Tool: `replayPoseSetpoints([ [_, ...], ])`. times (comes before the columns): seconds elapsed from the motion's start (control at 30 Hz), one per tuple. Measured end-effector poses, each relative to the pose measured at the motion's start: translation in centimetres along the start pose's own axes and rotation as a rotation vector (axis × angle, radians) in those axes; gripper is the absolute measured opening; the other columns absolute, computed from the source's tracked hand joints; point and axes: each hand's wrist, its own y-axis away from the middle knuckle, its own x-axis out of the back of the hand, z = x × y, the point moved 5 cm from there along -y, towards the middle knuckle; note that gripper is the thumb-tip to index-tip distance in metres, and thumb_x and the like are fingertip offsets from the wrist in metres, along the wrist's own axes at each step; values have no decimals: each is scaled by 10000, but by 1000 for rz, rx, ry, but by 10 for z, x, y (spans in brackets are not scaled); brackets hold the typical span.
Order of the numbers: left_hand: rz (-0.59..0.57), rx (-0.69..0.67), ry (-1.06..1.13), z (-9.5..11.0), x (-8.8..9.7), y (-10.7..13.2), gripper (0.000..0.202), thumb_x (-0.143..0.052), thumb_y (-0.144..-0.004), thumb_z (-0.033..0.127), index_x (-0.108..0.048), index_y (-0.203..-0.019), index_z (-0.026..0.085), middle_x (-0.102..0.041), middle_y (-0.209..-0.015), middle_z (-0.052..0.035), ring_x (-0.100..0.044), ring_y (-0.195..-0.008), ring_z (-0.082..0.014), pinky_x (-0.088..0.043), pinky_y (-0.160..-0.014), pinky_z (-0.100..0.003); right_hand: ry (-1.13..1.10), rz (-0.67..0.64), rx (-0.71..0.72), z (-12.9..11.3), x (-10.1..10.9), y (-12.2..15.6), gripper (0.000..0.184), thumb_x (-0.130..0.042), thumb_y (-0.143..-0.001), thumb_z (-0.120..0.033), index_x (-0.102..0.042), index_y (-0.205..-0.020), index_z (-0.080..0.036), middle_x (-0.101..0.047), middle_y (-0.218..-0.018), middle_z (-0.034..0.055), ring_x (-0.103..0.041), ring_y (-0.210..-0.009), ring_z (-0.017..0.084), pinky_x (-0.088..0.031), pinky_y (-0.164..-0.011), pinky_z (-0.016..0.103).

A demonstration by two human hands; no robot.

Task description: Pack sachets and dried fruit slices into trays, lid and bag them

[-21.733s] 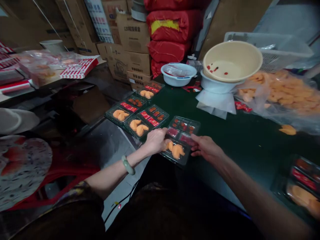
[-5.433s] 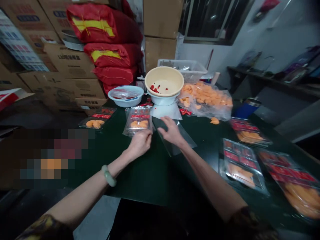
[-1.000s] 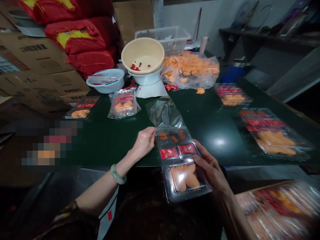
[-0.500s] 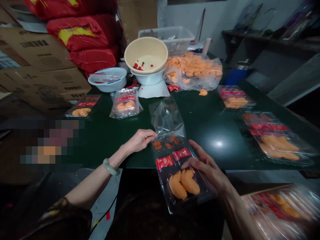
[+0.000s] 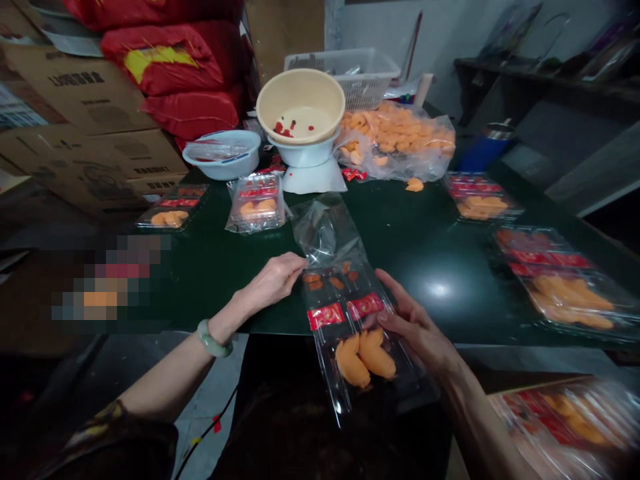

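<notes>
I have the left hand (image 5: 270, 283) reaching across the dark green counter (image 5: 420, 247), its fingertips drawn together in what reads as a pinch on the edge of a clear plastic bag (image 5: 325, 232). The right hand (image 5: 415, 337) is spread, its fingers (image 5: 395, 317) lying along the side of a compartmented plastic tray (image 5: 353, 353); from this angle I cannot tell whether they grip it or only steady it.

The tray sits in the bag at the counter's near edge, between my two hands, with its near end jutting past the edge over the dark below. Two red sachets (image 5: 345, 312) lie across its middle, with orange pieces (image 5: 356, 360) in the near compartment. The slack end of the bag rises toward the bowls.

As I judge it, the tray wants to stay level, because that overhang leaves it poorly supported, and the right hand should carry its weight. The left pinch should keep the film taut and clear of the tray's corners so it doesn't snag or tear. Other bagged trays (image 5: 256, 203) lie farther along the counter.
</notes>
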Motion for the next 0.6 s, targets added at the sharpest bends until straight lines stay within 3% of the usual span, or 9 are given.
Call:
replayPoseSetpoints([
  [0.17, 67, 47, -109, -4, 5, 2, 234, -359, -871, 125, -593, -884, 127, -594, -827, -82, -554, -760, -152, -441, -689, -267, 35, 45, 40, -3, -3, -6, 802, -685, -725, -264, -269, -1410, -301, -691, -750, 3, -565, -533, 99, -435, -504, 211],
  [0.3, 184, 183, -68, -15, 7, 5, 192, -412, -844, 147, -603, -843, 129, -609, -739, -55, -558, -660, -130, -429, -623, -241, 20, 52, 47, 0, -6, -14, 769, -676, -734, -279, -283, -1394, -292, -690, -769, 7, -560, -519, 95, -437, -495, 216],
  [0.37, 223, 322, 83, -23, 3, 7, 153, -446, -818, 166, -594, -794, 138, -584, -633, -15, -530, -546, -100, -407, -531, -208, 12, 40, 31, 3, -9, -16, 756, -677, -728, -282, -297, -1381, -277, -685, -774, 8, -538, -485, 82, -430, -472, 211],
  [0.5, 346, 671, 589, -37, -15, 13, 90, -506, -770, 235, -526, -745, 151, -538, -503, 31, -508, -401, -87, -379, -376, -173, 11, -9, -36, 5, -18, -21, 802, -667, -702, -248, -257, -1391, -261, -662, -759, -5, -518, -468, 79, -411, -420, 195],
  [0.6, 404, 731, 759, -35, -25, 13, 125, -544, -752, 266, -493, -721, 156, -522, -463, 43, -513, -385, -89, -396, -351, -170, 53, -40, -70, 5, -22, -25, 840, -650, -688, -213, -220, -1407, -275, -633, -732, -29, -497, -454, 79, -396, -379, 186],
])
